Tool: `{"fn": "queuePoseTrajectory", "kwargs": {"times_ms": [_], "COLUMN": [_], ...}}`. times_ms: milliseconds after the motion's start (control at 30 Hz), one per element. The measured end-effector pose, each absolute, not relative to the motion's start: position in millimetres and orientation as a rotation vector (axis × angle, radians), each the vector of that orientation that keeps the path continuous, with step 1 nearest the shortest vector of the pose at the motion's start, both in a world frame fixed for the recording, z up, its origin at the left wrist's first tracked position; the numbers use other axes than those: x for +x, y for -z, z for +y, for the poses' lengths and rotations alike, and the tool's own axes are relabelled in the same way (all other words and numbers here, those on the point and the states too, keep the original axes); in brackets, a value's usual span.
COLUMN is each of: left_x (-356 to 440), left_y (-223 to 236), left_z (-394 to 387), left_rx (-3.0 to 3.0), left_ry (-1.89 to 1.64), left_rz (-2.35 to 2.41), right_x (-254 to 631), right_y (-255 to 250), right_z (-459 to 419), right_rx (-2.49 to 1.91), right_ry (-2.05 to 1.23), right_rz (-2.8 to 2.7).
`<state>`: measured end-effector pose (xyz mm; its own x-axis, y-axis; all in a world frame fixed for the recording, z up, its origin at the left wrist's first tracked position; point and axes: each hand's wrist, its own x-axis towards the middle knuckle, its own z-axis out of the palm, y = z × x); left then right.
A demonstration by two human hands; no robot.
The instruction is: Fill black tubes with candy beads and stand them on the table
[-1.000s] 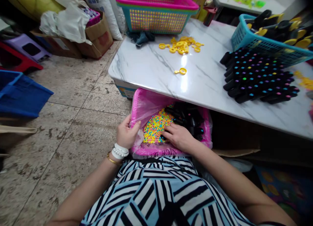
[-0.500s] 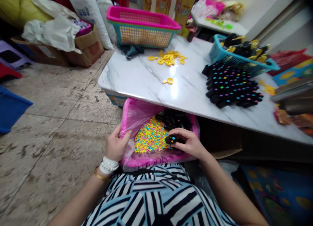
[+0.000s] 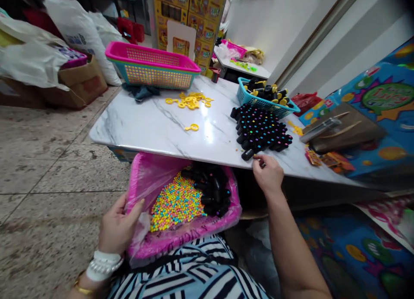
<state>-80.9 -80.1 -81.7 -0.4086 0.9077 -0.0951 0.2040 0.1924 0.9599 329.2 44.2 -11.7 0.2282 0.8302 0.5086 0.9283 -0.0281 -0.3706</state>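
Counter (image 3: pixel 145 131), white marbled. Black tubes (image 3: pixel 263 129), one block inside the near edge, packed close, presumably to keep order. End tube (image 3: pixel 248 154), at the near edge: your right hand (image 3: pixel 268 176) beside it, fingers bunched; whether clamped, I cannot tell. Pink tub (image 3: pixel 137 169), below the near edge, holding beads (image 3: pixel 176 204) and further tubes (image 3: pixel 213 191): your left hand's (image 3: pixel 117 228) fingers clamped on its left rim, likely steadying it.

"A NICE" on clear liner (image 3: pixel 190 235); "Juicy" on blue box (image 3: pixel 384 94).
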Motion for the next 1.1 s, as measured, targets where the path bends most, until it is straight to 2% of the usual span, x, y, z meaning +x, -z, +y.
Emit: {"fn": "queuePoseTrajectory", "kwargs": {"times_ms": [133, 267, 400, 533, 633, 700, 767, 833, 967, 1000, 1100], "left_x": [-81, -83, -96, -72, -18, 17, 38, 44, 28, 21, -7], "left_y": [79, 80, 55, 3, -12, -3, 11, 20, 8, 1, -19], "left_z": [-77, -84, -75, -14, 42, 66, 74, 67, 47, 51, 91], "left_rx": [0.918, 1.075, 1.609, 2.255, 2.589, 2.675, 2.691, 2.709, 2.815, 2.765, 2.454], "left_ry": [-1.210, -1.166, -1.272, -1.511, -1.091, -0.713, -0.569, -0.584, -0.741, -0.810, -0.964], "left_rz": [1.685, 1.831, 2.107, 1.861, 1.601, 1.558, 1.618, 1.607, 1.004, 0.986, 1.554], "right_x": [319, 308, 319, 333, 318, 303, 292, 285, 273, 269, 261], "right_y": [13, 7, 18, 47, 69, 78, 84, 88, 95, 96, 99], "right_z": [47, 39, 37, 51, 60, 61, 60, 58, 51, 50, 46], "right_rx": [-1.945, -1.905, -1.752, -1.852, -1.834, -1.810, -1.774, -1.734, -1.626, -1.596, -1.544], "right_ry": [0.141, 0.223, 0.468, 0.484, 0.561, 0.622, 0.659, 0.690, 0.670, 0.653, 0.648], "right_rz": [-1.420, -1.405, -1.314, -1.268, -1.280, -1.276, -1.286, -1.299, -1.370, -1.398, -1.419]}}
